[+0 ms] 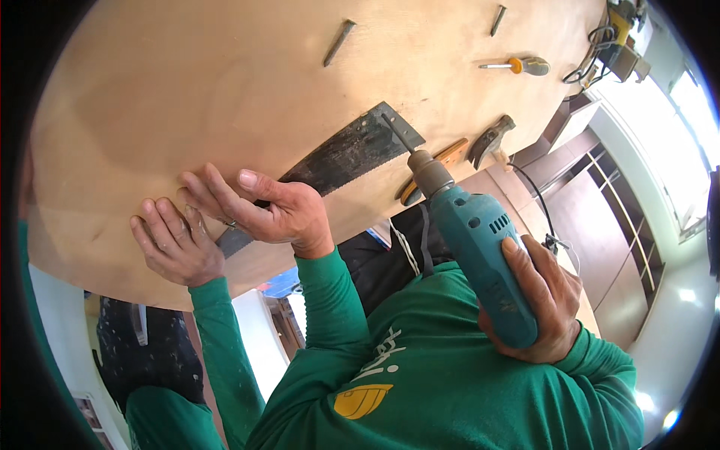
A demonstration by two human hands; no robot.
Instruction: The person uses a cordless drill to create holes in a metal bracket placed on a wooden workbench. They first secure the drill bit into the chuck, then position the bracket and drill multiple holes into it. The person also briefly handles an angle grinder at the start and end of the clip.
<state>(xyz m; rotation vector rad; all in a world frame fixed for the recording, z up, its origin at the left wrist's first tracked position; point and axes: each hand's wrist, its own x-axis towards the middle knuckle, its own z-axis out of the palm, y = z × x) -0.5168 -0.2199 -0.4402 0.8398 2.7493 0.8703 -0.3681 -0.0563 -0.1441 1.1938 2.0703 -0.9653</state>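
Observation:
My right hand [544, 300] is wrapped round the body of a teal power drill [484, 255]. The drill's long thin bit reaches the wide end of a dark, worn saw blade [345, 161], close to small holes there. The toothed blade lies along the near side of a large wooden board [225, 90]. Over the blade's narrower part is my left hand [277, 210], thumb apart and fingers stretched out, gripping nothing visible. It hides part of the blade. Just left of it, a co-worker's hand [176, 240] in a green sleeve rests by the blade's lower end.
On the board lie two large nails [339, 43], a yellow-and-black screwdriver [529, 66], a claw hammer [491, 142] and an orange wooden piece [451, 153]. A yellow corded power tool [622, 26] sits at the far right. Brown cabinets [600, 225] stand beyond. The co-worker's dark trousers [146, 352] show lower left.

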